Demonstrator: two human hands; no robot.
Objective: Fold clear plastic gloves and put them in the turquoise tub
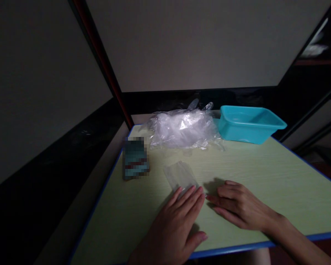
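Observation:
A small clear plastic bag (180, 175) lies flat near the middle of the pale table (278, 184). My left hand (179, 221) rests palm down with its fingers stretched over the bag's near edge and its thumb apart. Just to the right, my right hand (237, 206) is low over the table, its index finger pointing at the bag's near right corner and the other fingers partly curled. Whether its fingertips pinch that corner is too small to tell.
A large crinkled clear bag with whitish contents (184, 129) lies at the back. Right of it stands a turquoise plastic basin (248, 127). A blurred-out dark green item (135, 158) lies at the left edge. Walls rise behind and on the left.

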